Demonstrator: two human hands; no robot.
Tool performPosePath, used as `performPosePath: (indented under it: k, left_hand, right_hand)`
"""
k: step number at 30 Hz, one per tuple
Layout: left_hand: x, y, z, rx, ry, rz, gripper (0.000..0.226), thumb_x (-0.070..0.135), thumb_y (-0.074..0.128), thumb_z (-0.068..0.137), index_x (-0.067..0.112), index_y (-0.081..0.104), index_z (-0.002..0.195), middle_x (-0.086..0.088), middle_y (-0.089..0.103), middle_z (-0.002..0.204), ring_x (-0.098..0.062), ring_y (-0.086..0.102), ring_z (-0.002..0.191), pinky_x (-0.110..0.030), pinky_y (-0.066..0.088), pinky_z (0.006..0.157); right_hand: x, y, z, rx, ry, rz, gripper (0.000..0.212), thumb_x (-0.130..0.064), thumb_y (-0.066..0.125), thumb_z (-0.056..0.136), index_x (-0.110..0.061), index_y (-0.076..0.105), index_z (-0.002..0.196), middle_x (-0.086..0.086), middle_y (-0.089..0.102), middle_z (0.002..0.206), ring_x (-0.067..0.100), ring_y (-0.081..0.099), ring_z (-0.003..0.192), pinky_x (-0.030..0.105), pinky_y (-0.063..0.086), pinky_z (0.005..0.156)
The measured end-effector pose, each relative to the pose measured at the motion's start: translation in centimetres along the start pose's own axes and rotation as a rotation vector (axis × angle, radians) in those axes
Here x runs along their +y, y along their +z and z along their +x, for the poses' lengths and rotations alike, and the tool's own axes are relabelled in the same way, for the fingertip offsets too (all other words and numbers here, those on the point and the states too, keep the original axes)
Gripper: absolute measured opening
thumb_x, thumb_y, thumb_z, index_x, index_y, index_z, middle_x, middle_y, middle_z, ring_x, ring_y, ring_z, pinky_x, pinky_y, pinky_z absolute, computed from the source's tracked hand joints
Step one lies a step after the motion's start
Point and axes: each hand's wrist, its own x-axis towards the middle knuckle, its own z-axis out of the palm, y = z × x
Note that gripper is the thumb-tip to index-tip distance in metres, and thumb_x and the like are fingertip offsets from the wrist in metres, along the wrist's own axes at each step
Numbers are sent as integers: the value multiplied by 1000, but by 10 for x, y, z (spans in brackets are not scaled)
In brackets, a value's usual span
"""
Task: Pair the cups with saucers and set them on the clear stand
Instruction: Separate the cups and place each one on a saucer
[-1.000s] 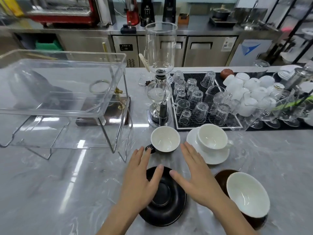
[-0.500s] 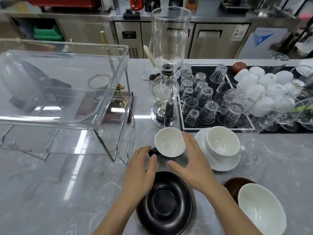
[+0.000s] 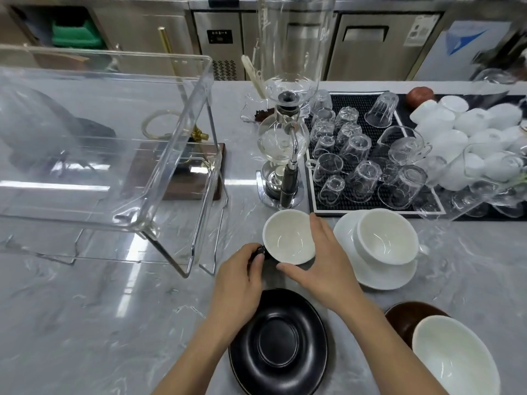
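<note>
A black cup with a white inside (image 3: pixel 288 238) stands on the marble counter. My left hand (image 3: pixel 238 276) pinches its black handle. My right hand (image 3: pixel 322 259) wraps round the cup's right side, thumb under the near rim. A bare black saucer (image 3: pixel 278 342) lies just in front of me. A white cup on a white saucer (image 3: pixel 385 243) sits to the right. At the bottom right a white-lined cup (image 3: pixel 456 357) rests on a brown saucer (image 3: pixel 405 316). The clear stand (image 3: pixel 105 155) rises on the left.
A glass siphon coffee maker (image 3: pixel 285 138) stands right behind the black cup. A black mat (image 3: pixel 399 115) with several upturned glasses lies at the back right, beside a pile of white cups (image 3: pixel 467 129). A wooden base (image 3: pixel 194 172) sits behind the stand.
Both hands have left the black saucer and moved forward to the black cup. The left now pinches its handle and the right curls round its side. The view has moved closer.
</note>
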Motion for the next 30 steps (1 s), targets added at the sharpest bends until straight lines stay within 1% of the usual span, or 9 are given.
performPosePath:
  k: [4,7,11,16,19,21,24,27,30]
  left_hand:
    - [0,2,5,7,-46,-36,20,10,55,99,20,70,107,10,75,95,-9,69,90,-22,50,78]
    - [0,2,4,28,-73,-79,21,7,56,98,19,71,105,10,75,93,-6,70,90,-25,51,79]
    - [6,-4,-5,80,-50,-78,21,7,58,97,19,72,105,16,72,90,-5,70,89,-26,52,79]
    - [12,-14,-23,108,-5,-87,22,6,58,96,21,73,104,20,71,90,-8,70,92,-28,54,83]
    - [12,-19,-33,109,15,-84,23,6,58,97,23,72,102,27,67,89,-1,69,91,-16,51,80]
    - [13,-22,-40,117,22,-72,22,7,58,97,24,71,101,28,67,87,4,67,89,-5,45,74]
    - [14,-26,-47,113,10,-90,31,6,60,96,36,67,92,27,69,85,9,66,86,-1,43,72]
    - [15,-29,-56,119,6,-120,39,4,60,95,42,64,86,26,71,83,11,66,86,-4,47,72]
    - [12,-31,-66,137,4,-126,32,2,60,95,32,71,89,20,74,84,6,68,85,-18,55,78]
  right_hand:
    - [-3,1,-1,-3,-4,-28,112,-52,77,73,-15,12,156,-3,15,163,13,22,147,21,24,113]
    - [-9,-3,-3,18,-18,-16,108,-49,79,72,-16,17,154,-4,22,159,13,30,142,16,27,104]
    - [-18,-7,-12,82,-60,-14,102,-50,79,67,-21,26,149,-9,34,150,13,43,131,22,40,99]
    - [-27,-13,-31,119,-71,24,106,-45,84,65,-20,27,151,-10,35,150,1,33,129,6,24,93]
    - [-30,-13,-42,138,-95,35,101,-49,83,62,-23,33,146,-13,41,144,0,39,125,11,32,96]
    - [-32,-13,-50,151,-100,39,100,-51,82,62,-24,34,145,-14,42,142,0,40,125,10,30,95]
    - [-34,-14,-58,157,-102,43,98,-51,81,62,-25,36,144,-17,43,139,0,42,125,9,30,94]
    - [-33,-15,-67,143,-116,10,97,-53,81,63,-24,37,145,-14,42,142,1,40,127,4,25,96]
    - [-30,-17,-77,104,-118,32,99,-50,81,68,-27,30,150,-17,31,153,-6,25,139,1,13,106]
